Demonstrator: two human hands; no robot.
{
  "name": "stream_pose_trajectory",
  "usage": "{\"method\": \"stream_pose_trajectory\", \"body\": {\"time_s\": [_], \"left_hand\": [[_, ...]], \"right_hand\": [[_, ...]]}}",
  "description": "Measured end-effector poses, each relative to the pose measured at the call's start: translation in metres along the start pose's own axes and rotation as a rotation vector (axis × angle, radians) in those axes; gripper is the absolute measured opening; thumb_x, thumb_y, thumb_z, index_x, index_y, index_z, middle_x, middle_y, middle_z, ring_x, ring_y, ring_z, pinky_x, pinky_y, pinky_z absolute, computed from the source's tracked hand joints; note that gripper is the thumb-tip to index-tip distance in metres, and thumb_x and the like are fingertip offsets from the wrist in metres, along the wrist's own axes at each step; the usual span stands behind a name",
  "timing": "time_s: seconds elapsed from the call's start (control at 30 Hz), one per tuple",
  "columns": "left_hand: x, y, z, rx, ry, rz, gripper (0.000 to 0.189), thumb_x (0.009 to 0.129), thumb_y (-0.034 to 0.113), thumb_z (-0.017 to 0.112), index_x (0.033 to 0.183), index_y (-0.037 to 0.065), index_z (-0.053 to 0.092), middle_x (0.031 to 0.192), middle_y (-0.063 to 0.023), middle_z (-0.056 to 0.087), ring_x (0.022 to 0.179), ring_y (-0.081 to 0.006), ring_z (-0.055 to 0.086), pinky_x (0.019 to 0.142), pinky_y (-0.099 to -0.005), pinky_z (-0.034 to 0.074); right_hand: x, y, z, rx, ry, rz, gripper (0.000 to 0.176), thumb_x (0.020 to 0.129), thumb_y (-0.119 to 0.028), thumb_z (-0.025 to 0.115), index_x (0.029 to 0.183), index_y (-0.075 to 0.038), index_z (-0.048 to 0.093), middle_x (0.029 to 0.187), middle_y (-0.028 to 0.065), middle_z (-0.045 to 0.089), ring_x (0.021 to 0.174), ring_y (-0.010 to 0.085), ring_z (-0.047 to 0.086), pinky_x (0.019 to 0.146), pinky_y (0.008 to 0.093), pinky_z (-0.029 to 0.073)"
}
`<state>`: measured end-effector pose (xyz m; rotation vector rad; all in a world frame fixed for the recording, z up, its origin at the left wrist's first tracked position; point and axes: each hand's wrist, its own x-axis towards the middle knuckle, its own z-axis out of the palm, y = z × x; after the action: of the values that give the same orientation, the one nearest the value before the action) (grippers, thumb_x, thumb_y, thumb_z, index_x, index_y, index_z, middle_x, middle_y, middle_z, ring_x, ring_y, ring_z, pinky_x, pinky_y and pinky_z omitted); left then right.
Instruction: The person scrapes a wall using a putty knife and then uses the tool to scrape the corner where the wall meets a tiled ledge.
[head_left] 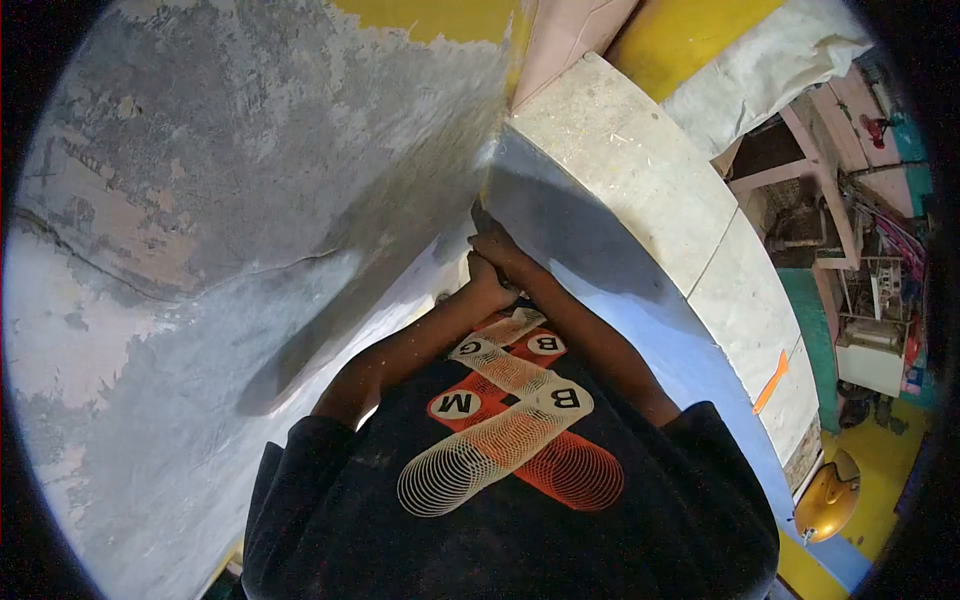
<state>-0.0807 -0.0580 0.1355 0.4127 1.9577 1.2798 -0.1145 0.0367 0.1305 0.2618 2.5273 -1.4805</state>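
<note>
My right hand (500, 250) is closed round a narrow, dark, flat-ended tool (481, 215) whose tip points at the corner between the wall and the blue panel. Its exact kind cannot be made out. Just below, my left hand (489, 284) is also closed, pressed close against the right one, and seems to grip the lower part of the same tool; the fingers hide that part. Beside both hands rises the grey wall (250, 150), with patchy, peeling paint and a long crack. On the other side lies the shaded blue surface (570, 225) under the ledge.
A pale tiled ledge (640, 170) curves along the right, with an orange pointed strip (770, 383) on it. White sheeting (765, 75) hangs at the upper right. Farther down are cluttered shelves (815, 190) and a shiny golden rounded object (828, 498).
</note>
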Motion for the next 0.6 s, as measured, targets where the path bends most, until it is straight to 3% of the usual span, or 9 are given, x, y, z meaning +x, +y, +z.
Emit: {"method": "stream_pose_trajectory", "body": {"time_s": [0.03, 0.1, 0.17, 0.27, 0.3, 0.37, 0.47, 0.57, 0.6], "left_hand": [[0.027, -0.051, 0.013, -0.155, -0.076, -0.003, 0.066, 0.061, 0.021, 0.076, 0.112, -0.001, 0.041, 0.106, -0.0145, 0.055, 0.093, -0.0232, 0.057, 0.078, -0.0339, 0.048], [0.03, -0.062, 0.01, -0.303, -0.154, -0.006, 0.068, 0.062, 0.021, 0.076, 0.114, -0.002, 0.039, 0.108, -0.0154, 0.053, 0.096, -0.0236, 0.056, 0.079, -0.0338, 0.048], [-0.003, -0.006, -0.007, 0.071, 0.007, 0.248, 0.073, 0.061, 0.021, 0.076, 0.117, -0.003, 0.034, 0.11, -0.0171, 0.052, 0.096, -0.0239, 0.055, 0.079, -0.0342, 0.048], [0.003, -0.032, 0.005, 0.19, 0.102, 0.368, 0.077, 0.06, 0.021, 0.076, 0.117, -0.005, 0.032, 0.105, -0.0173, 0.053, 0.093, -0.024, 0.056, 0.078, -0.0341, 0.048], [-0.005, -0.015, 0.001, 0.188, 0.094, 0.357, 0.077, 0.06, 0.021, 0.076, 0.117, -0.005, 0.032, 0.105, -0.0173, 0.053, 0.093, -0.024, 0.056, 0.078, -0.0341, 0.048], [-0.027, 0.04, -0.018, 0.087, 0.08, 0.144, 0.064, 0.067, 0.018, 0.073, 0.114, -0.009, 0.04, 0.111, -0.0186, 0.053, 0.096, -0.0234, 0.057, 0.078, -0.0355, 0.049], [-0.02, 0.015, -0.006, 0.315, 0.247, 0.202, 0.065, 0.064, 0.019, 0.074, 0.115, -0.009, 0.043, 0.108, -0.0182, 0.056, 0.095, -0.0225, 0.058, 0.076, -0.0342, 0.05], [-0.006, 0.02, -0.006, 0.099, 0.039, 0.126, 0.058, 0.063, 0.02, 0.076, 0.108, -0.007, 0.05, 0.102, -0.0177, 0.059, 0.092, -0.0232, 0.06, 0.078, -0.0341, 0.05], [-0.004, 0.026, -0.008, 0.206, 0.038, 0.052, 0.061, 0.058, 0.027, 0.076, 0.104, -0.004, 0.05, 0.097, -0.0178, 0.059, 0.09, -0.0256, 0.06, 0.078, -0.0361, 0.049]], "right_hand": [[0.005, 0.006, 0.003, -0.002, -0.071, 0.063, 0.084, 0.075, -0.013, 0.054, 0.142, -0.003, 0.005, 0.139, 0.0285, 0.025, 0.128, 0.0374, 0.029, 0.104, 0.0361, 0.026], [0.0, -0.01, -0.003, 0.001, -0.139, 0.125, 0.084, 0.075, -0.014, 0.054, 0.142, -0.002, 0.004, 0.139, 0.0284, 0.025, 0.128, 0.0374, 0.029, 0.104, 0.036, 0.026], [-0.024, -0.061, -0.032, 0.066, -0.056, 0.162, 0.081, 0.076, -0.012, 0.053, 0.142, -0.002, 0.006, 0.14, 0.0283, 0.022, 0.13, 0.0385, 0.025, 0.103, 0.038, 0.03], [-0.01, -0.023, -0.003, 0.073, 0.094, -0.027, 0.08, 0.076, -0.013, 0.053, 0.142, -0.002, 0.009, 0.141, 0.0252, 0.023, 0.131, 0.0361, 0.026, 0.104, 0.0375, 0.029], [-0.013, -0.03, -0.009, 0.08, 0.089, -0.016, 0.08, 0.076, -0.013, 0.053, 0.142, -0.002, 0.009, 0.141, 0.0252, 0.023, 0.131, 0.0361, 0.026, 0.104, 0.0375, 0.029], [-0.019, -0.059, -0.032, 0.212, -0.089, 0.227, 0.077, 0.076, -0.013, 0.052, 0.141, -0.002, 0.013, 0.142, 0.025, 0.021, 0.132, 0.0337, 0.025, 0.105, 0.0367, 0.027], [-0.019, -0.049, -0.031, 0.293, -0.097, 0.143, 0.074, 0.077, -0.011, 0.052, 0.139, 0.002, 0.015, 0.141, 0.027, 0.022, 0.131, 0.0332, 0.026, 0.106, 0.0357, 0.026], [-0.001, -0.029, -0.028, 0.056, -0.221, 0.233, 0.072, 0.078, -0.011, 0.051, 0.138, 0.006, 0.015, 0.141, 0.0287, 0.019, 0.132, 0.0335, 0.025, 0.107, 0.0352, 0.024], [-0.004, -0.032, -0.029, 0.053, -0.219, 0.225, 0.072, 0.078, -0.011, 0.051, 0.138, 0.006, 0.015, 0.141, 0.0287, 0.019, 0.132, 0.0335, 0.025, 0.107, 0.0352, 0.024]]}}
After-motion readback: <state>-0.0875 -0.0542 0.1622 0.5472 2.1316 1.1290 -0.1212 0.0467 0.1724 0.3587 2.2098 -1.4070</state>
